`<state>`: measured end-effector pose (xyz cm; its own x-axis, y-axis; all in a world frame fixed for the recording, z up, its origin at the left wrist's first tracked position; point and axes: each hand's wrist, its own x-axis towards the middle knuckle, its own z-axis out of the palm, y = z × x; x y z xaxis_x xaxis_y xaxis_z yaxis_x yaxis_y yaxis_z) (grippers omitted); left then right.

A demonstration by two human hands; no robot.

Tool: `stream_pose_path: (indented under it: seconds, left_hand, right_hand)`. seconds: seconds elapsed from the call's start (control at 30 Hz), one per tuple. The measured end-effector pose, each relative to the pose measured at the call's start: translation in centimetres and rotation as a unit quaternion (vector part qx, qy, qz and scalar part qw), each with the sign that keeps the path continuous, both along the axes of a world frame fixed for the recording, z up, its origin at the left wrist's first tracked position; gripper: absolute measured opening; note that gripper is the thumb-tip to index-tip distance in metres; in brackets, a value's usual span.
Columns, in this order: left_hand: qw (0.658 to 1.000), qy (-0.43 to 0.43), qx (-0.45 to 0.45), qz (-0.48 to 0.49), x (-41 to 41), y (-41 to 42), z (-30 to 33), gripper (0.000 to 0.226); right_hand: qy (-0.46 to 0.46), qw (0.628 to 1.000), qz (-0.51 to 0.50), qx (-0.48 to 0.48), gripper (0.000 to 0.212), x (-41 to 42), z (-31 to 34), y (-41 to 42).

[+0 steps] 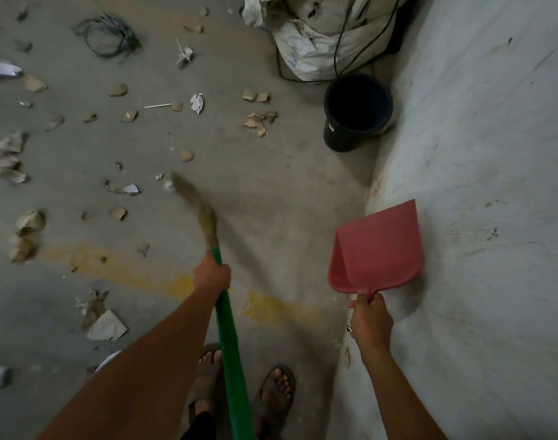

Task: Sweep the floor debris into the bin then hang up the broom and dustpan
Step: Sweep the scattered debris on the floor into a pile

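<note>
The sweeping step looks barely begun: scraps of paper and broken pieces point(125, 90) lie scattered over the far and left floor point(271, 192), none gathered into a pile. The left hand point(212, 276) is wrapped around the green handle of the broom point(230, 328) just below the bristles, forearm stretched forward, the blurred bristle tip reaching toward small bits near the middle of the floor. The right hand point(369, 322) is clamped on the handle of the red dustpan point(377, 252), holding it off the floor with its mouth pointing far, close beside the wall point(493, 154) on the right. The black bin point(357, 112) stands farther off against that wall, near a pale sack point(306, 36). Next, I judge, the broom must draw the debris rightward into one heap near the bin before the dustpan goes down.
</note>
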<state>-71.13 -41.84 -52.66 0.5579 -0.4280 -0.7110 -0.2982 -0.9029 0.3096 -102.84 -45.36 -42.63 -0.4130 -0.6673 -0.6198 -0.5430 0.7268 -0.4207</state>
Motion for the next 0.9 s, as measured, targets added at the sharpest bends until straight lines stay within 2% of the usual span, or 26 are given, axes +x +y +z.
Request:
stream_pose_path:
  seconds: [0.1,0.17,0.3,0.43,0.53,0.67,0.8,0.9]
  left_hand:
    - [0.996,0.003,-0.026,0.080,1.5,0.9,2.4,0.045]
    - [0.993,0.019,-0.061,0.097,0.8,1.3,4.3,0.055]
    - [0.988,0.060,-0.133,0.041,-3.0,1.1,7.9,0.074]
    - [0.975,0.132,-0.174,-0.045,-7.0,-1.0,8.9,0.079]
    - [0.961,0.200,-0.155,-0.114,-9.8,-4.5,9.2,0.075]
    - [0.941,0.257,-0.100,-0.197,-12.1,-10.0,7.5,0.073]
    - [0.938,0.247,-0.061,-0.234,-12.6,-14.7,5.1,0.071]
    - [0.957,0.207,-0.044,-0.199,-11.0,-17.2,3.3,0.057]
  right_hand:
    - [-0.013,1.000,0.021,0.003,0.028,1.0,1.2,-0.7]
    - [-0.025,0.999,0.028,0.004,0.031,1.6,2.1,-1.3]
    - [-0.043,0.998,0.036,-0.001,0.032,2.4,4.0,-2.8]
    - [-0.035,0.999,0.037,-0.014,0.043,2.0,4.8,-4.8]
    - [-0.023,0.999,0.030,-0.017,0.044,1.5,5.3,-6.9]
    - [-0.042,0.999,0.009,-0.026,0.035,1.4,6.2,-9.7]
    - [-0.053,0.998,0.000,-0.026,0.036,1.6,4.8,-11.6]
    - [-0.062,0.998,-0.008,-0.010,0.033,2.2,3.0,-12.6]
